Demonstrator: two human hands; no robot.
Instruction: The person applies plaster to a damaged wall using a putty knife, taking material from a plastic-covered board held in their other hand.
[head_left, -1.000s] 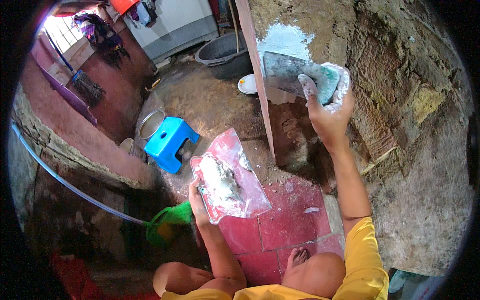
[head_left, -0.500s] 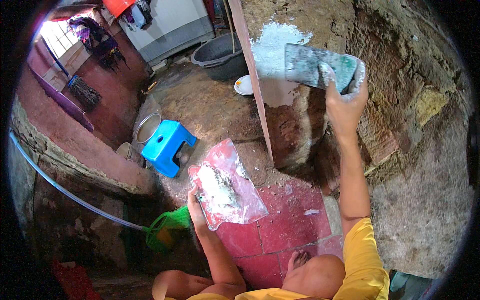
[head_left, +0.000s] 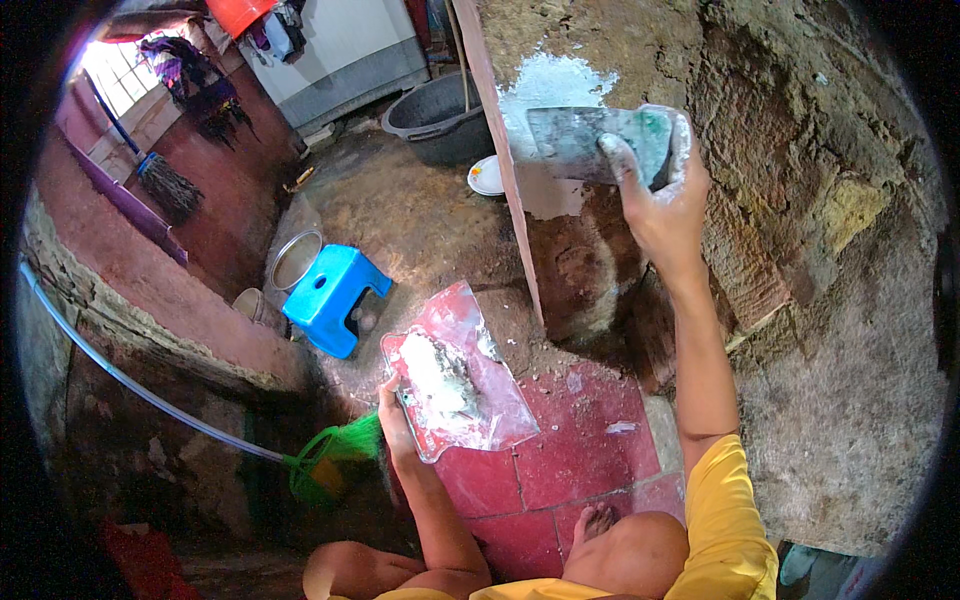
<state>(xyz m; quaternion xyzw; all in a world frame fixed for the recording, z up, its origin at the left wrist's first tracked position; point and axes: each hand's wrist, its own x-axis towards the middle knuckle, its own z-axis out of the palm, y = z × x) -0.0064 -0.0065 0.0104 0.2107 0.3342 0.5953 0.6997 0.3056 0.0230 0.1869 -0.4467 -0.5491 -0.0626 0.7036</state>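
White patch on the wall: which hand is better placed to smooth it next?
Right, likely: the right hand holds the flat blade over the white patch. The left hand is lower, away from the wall, holding the red board with white paste.

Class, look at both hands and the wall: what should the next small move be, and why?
I'd suggest the right hand slide the blade gently up over the white patch. The blade already overlaps it in this view, and its upper edge looks ragged against the brown wall. Reloading can probably wait, though the left hand holds a board heaped with white paste.
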